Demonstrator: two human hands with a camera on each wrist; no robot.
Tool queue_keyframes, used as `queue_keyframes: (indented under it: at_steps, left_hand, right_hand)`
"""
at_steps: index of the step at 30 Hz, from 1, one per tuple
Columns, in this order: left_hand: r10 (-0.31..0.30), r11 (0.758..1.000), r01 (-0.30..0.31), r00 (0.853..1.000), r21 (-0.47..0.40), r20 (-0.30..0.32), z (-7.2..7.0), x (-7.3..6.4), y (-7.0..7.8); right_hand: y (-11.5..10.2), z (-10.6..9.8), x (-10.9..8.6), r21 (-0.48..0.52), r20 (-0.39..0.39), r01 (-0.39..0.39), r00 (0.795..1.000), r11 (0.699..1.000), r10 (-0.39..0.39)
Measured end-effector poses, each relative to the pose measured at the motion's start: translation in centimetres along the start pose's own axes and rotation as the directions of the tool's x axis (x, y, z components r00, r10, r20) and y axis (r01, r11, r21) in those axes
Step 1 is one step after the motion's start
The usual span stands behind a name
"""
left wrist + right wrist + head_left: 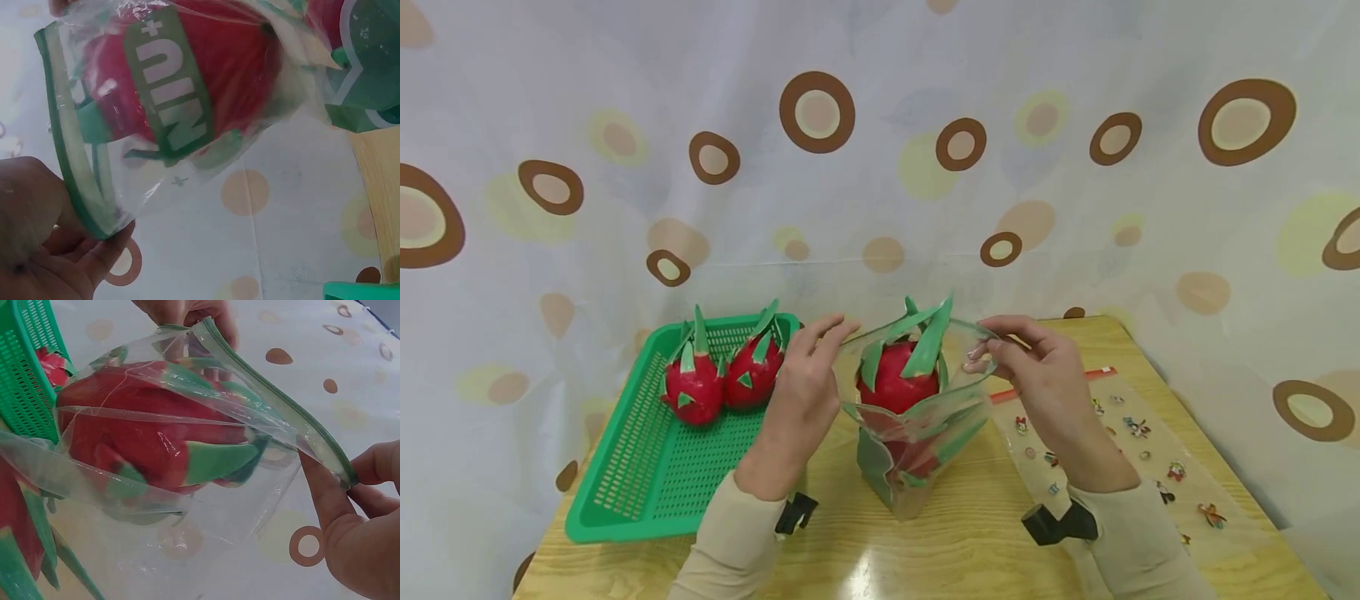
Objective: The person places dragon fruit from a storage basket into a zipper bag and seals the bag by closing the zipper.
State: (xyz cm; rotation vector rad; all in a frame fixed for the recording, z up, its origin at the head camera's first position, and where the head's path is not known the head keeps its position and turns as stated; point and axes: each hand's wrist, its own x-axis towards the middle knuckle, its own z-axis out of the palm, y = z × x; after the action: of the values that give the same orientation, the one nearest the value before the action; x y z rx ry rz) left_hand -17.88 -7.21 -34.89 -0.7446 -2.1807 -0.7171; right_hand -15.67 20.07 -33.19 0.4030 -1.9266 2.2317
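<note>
A clear plastic bag (880, 479) with a green-edged mouth stands upright on the table, its mouth spread wide. Inside, a red dragon fruit (891, 379) sits near the top, green leaves poking out; more red and green shows lower down. At the left corner of the mouth, my left hand (801, 396) pinches the rim. The opposite corner is pinched between thumb and fingers of my right hand (1048, 379). In the left wrist view, a green label (169, 87) with white letters marks the bag. The right wrist view shows the green rim (281, 403) stretched between both hands.
To the left, a green plastic basket (715, 475) holds two dragon fruits (692, 392). A transparent sheet or pouch (1120, 417) with a red strip and several small colourful figures lies on the right. Behind the wooden table (985, 550) hangs a patterned curtain (880, 183).
</note>
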Motion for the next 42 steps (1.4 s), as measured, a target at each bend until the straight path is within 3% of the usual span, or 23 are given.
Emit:
queue_keyframes:
  at_steps: [3,7,14,21,27,31,35,38,42]
  left_hand:
    - [-0.044,0.999,0.043,0.998,0.031,0.043,-0.5,0.0,-0.2]
    - [-0.052,0.998,0.05,0.997,0.044,0.061,-1.1,0.2,-0.1]
    - [-0.066,0.998,0.066,0.998,-0.003,0.017,-2.3,1.2,0.4]
    - [-0.038,0.999,0.036,0.995,-0.022,-0.093,-4.1,2.2,1.0]
    - [-0.026,0.999,0.023,0.995,-0.034,-0.095,-4.7,2.2,1.4]
    - [-0.036,0.997,0.033,0.998,-0.068,-0.042,-5.0,2.3,1.8]
    - [-0.078,0.992,0.083,0.995,-0.097,0.058,-5.4,2.7,2.1]
    - [-0.106,0.987,0.123,0.983,-0.108,0.149,-5.7,3.1,2.2]
    - [-0.133,0.978,0.171,0.954,-0.122,0.269,-6.1,3.7,2.3]
  right_hand:
    - [-0.1,-0.1,-0.1,0.006,0.007,0.01,1.0,1.0,-0.01]
    - [-0.3,-0.1,-0.2,0.024,0.009,0.021,1.0,0.999,-0.022]
    - [-0.8,0.0,-0.2,0.074,-0.008,0.069,0.998,0.995,-0.069]
    - [-1.9,-0.1,0.2,0.089,-0.004,0.139,0.99,0.986,-0.139]
    - [-2.4,-0.2,0.5,0.085,-0.007,0.144,0.99,0.986,-0.143]
    - [-2.4,-0.1,0.6,0.044,-0.027,0.131,0.991,0.99,-0.129]
    - [-2.2,0.1,0.8,0.027,-0.049,0.121,0.992,0.992,-0.12]
    - [-2.2,0.2,0.8,0.02,-0.045,0.12,0.992,0.993,-0.119]
    - [-2.2,0.3,0.7,-0.006,-0.04,0.121,0.992,0.993,-0.121]
